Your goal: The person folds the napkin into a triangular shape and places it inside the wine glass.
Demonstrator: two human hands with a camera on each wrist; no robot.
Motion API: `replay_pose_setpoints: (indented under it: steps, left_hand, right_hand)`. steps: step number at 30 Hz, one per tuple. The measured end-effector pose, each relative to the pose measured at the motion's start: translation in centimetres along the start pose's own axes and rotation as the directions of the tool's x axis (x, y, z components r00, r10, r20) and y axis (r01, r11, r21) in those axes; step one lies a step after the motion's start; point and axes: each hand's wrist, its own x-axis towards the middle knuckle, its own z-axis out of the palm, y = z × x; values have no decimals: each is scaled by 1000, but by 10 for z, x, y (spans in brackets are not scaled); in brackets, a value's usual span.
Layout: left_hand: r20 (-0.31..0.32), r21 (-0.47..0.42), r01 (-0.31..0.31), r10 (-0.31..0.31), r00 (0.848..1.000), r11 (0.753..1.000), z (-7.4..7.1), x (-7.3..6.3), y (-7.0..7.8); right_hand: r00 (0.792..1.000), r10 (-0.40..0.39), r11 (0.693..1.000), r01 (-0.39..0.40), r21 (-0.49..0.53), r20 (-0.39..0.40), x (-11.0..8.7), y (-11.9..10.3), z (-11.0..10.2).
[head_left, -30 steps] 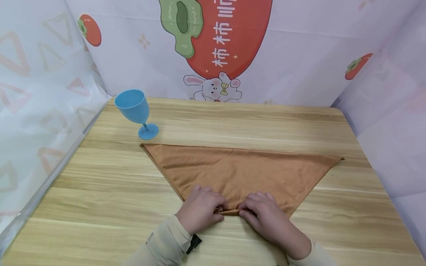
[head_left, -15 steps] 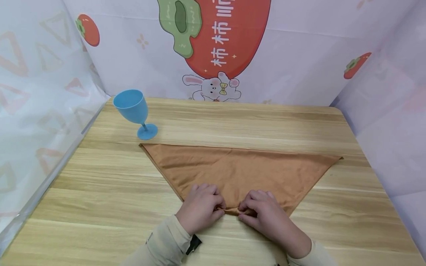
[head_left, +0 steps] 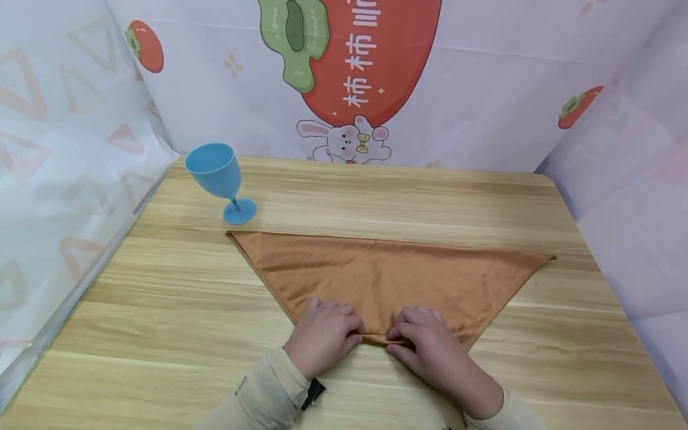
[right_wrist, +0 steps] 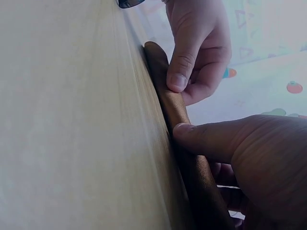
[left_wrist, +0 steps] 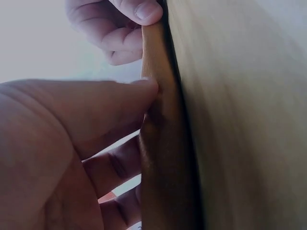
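Right hand (head_left: pixel 430 343) on brown cloth (head_left: pixel 392 278), rolled edge (head_left: pixel 374 339) partly hidden.

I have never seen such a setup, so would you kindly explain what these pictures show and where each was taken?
There is no machine: a person works with a bare left hand and right hand. The wide picture comes from a camera worn on the head, looking forward and down; the close ones come from a camera on each wrist. On the wood-patterned table lies a brown cloth, with a blue goblet standing upright beyond its far left corner. Both hands pinch the cloth's near edge, which looks rolled or folded over.
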Motion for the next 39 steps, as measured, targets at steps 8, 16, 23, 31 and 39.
replay_pose_setpoints:
  steps: [8, 16, 23, 31, 39]
  left_hand:
    - [38, -2, 20, -20, 999, 1000, -1, 1, 2]
    - [23, -5, 20, -20, 1000, 1000, 0, 0, 1]
    - [15, -28, 28, -27, 1000, 999, 1, -1, 1]
    - [38, -11, 30, -29, 999, 999, 0, -1, 0]
    - [44, -3, 35, -35, 998, 999, -1, 1, 1]
  right_hand:
    - [1000, -26, 999, 25, -22, -13, 1, 1, 0]
    - [999, -45, 997, 43, -58, -20, 2, 0, 1]
    - [998, -63, 996, 60, -72, -29, 2, 1, 2]
    - [996, -84, 994, 82, -73, -28, 2, 2, 3]
    - [997, -64, 997, 62, -39, -33, 2, 1, 3]
